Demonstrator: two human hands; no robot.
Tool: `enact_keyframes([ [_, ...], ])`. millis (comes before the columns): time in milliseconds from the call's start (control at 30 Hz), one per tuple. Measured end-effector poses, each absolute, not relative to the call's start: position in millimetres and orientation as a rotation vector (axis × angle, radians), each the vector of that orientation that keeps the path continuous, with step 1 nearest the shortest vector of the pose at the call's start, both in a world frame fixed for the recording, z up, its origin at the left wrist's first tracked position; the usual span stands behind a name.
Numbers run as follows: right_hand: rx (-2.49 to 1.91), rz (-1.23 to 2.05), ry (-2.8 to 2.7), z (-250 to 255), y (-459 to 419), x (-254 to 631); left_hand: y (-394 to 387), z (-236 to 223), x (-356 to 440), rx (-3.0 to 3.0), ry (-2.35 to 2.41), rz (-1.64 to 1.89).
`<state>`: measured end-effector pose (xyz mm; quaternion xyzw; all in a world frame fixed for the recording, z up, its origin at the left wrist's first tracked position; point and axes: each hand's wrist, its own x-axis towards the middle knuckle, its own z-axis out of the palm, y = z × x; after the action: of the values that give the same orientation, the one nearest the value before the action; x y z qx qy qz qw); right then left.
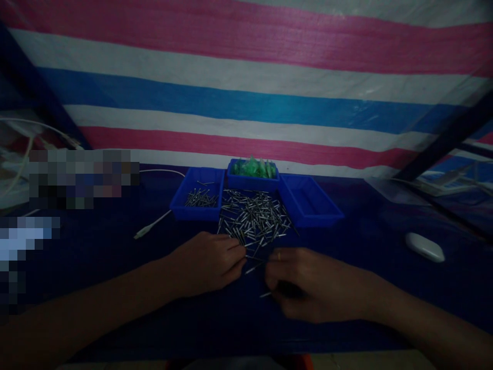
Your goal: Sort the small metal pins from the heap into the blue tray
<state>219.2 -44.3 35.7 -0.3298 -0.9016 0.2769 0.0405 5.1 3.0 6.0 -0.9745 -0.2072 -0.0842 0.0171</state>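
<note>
A pile of thin silvery metal pins, which look like blind rivets (256,216), lies on the dark blue table (185,324). My left hand (215,262) is at the near left edge of the pile, its fingers curled and pressed together; what is in them is hidden. To its right, my right hand (300,282), with a ring on one finger, has its fingers curled in towards the thumb. A single rivet (265,295) pokes out at its fingertips. Another loose rivet (253,269) lies between the two hands.
Behind the pile stand a blue bin with pins (196,213), a blue bin holding green plastic bags (252,181) and an empty blue bin (316,221). A white cable (152,224) lies left, a white rounded case (424,247) right. A striped sheet (246,108) hangs behind.
</note>
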Motion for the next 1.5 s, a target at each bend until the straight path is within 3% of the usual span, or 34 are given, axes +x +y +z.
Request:
enact_keyframes([
  [300,-0.965,0.641,-2.729,30,-43,214,-7,7,7,-2.986,-0.392,-0.300],
  [833,-0.902,0.085,-2.827,20,-49,213,-5,1,6,-2.896,-0.423,-0.555],
  [1000,-0.854,-0.004,-2.873,18,-53,211,-11,1,7,-2.972,-0.318,-0.422],
  [1500,-1.043,0.296,-2.820,18,-38,222,0,-4,6,-3.049,-0.464,-0.432],
])
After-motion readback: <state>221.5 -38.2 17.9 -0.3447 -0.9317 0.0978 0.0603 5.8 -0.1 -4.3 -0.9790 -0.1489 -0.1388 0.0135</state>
